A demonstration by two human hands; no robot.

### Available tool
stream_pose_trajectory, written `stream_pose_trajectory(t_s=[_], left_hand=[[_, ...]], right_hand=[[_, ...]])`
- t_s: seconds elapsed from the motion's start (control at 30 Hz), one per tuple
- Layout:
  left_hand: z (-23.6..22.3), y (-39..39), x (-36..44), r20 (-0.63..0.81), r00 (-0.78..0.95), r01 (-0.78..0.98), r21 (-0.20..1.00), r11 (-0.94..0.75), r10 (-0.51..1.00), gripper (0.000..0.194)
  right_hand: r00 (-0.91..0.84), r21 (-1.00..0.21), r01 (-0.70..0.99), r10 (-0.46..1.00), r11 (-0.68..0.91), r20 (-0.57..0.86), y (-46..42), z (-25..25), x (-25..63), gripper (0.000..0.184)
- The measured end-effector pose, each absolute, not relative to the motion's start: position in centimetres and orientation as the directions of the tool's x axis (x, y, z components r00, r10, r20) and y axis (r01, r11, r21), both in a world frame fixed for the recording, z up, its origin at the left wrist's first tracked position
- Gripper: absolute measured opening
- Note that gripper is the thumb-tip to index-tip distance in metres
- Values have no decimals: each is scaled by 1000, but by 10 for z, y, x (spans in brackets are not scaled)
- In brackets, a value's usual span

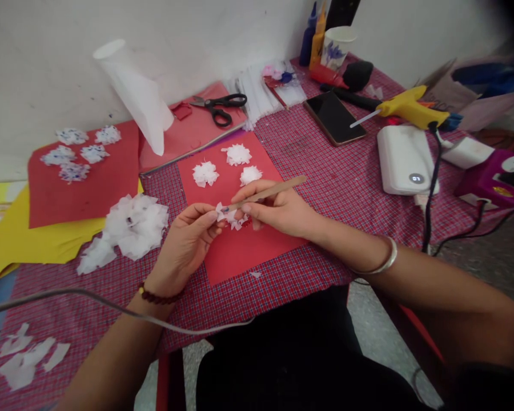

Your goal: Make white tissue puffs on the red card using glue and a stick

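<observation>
My left hand (187, 244) pinches a small piece of white tissue paper (220, 212) between thumb and fingertips. In my right hand (285, 212) is a flat wooden stick (285, 185), its near tip touching or very close to that paper. A small dark bluish spot shows by the tip. Just below the fingers, a crumpled white paper tuft (239, 222) is partly hidden. Both hands are over a red sheet (240, 257), where more white paper tufts (205, 173) lie. To the left of my left hand rests a heap of white tissue pieces (137, 225).
Blue-tipped tufts (74, 171) lie on another red sheet (85, 200). Behind are scissors (223, 104) and a paper roll (132, 94). At right are a phone (334, 117), yellow glue gun (411, 108), white power bank (405, 160) and cables. A cord (124, 314) crosses my left forearm.
</observation>
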State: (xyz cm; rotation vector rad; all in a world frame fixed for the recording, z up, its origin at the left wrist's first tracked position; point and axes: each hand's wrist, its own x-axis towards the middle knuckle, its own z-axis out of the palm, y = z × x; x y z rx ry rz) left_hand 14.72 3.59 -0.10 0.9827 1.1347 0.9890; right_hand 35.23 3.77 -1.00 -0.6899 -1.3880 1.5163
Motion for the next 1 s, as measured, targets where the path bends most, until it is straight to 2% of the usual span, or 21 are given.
stream_pose_trajectory(t_s=[0.17, 0.27, 0.33, 0.4, 0.47, 0.53, 0.57, 0.63, 0.7, 0.73, 0.8, 0.9, 1.0], left_hand=[[-1, 22, 148, 59, 111, 114, 991, -72, 992, 9], [2, 15, 151, 306, 146, 317, 887, -337, 941, 8], [4, 15, 152, 404, 166, 343, 832, -437, 899, 12], [5, 18, 153, 361, 130, 229, 895, -382, 923, 12], [5, 23, 154, 198, 97, 41, 978, -202, 975, 8], [5, 25, 155, 53, 120, -71, 996, -45, 991, 5], [6, 26, 156, 37, 138, -66, 997, -28, 990, 4], [8, 25, 156, 120, 181, 72, 988, -134, 976, 1], [9, 25, 154, 282, 289, 308, 877, -368, 915, 5], [8, 26, 152, 349, 372, 409, 770, -490, 860, 6], [5, 28, 149, 385, 523, 541, 539, -646, 760, 13], [-7, 31, 149, 274, 609, 681, 302, -668, 745, 28], [-16, 32, 154, 169, 601, 769, 144, -622, 782, 29]], right_hand=[[-363, -970, -232, 919, 72, 154, 37, -7, 351, 24], [-348, -976, -207, 926, 74, 144, 37, -6, 349, 34], [-362, -963, -270, 923, 29, 129, 38, -7, 348, 25], [-396, -933, -361, 906, -5, 148, 40, -7, 350, 15], [-418, -915, -404, 889, 1, 185, 41, -6, 352, 19], [-393, -915, -402, 899, 23, 195, 42, -4, 353, 13], [-372, -917, -400, 911, 16, 178, 43, -3, 353, 8], [-343, -908, -415, 934, -56, 99, 44, -1, 352, 6], [-341, -879, -441, 940, -180, -21, 46, -1, 351, 17], [-341, -861, -450, 937, -236, -79, 48, -1, 352, 22], [-323, -841, -447, 932, -305, -167, 53, -2, 355, 29], [-291, -878, -363, 933, -311, -210, 57, -3, 363, 29], [-286, -943, -217, 940, -251, -184, 56, -4, 367, 25]])
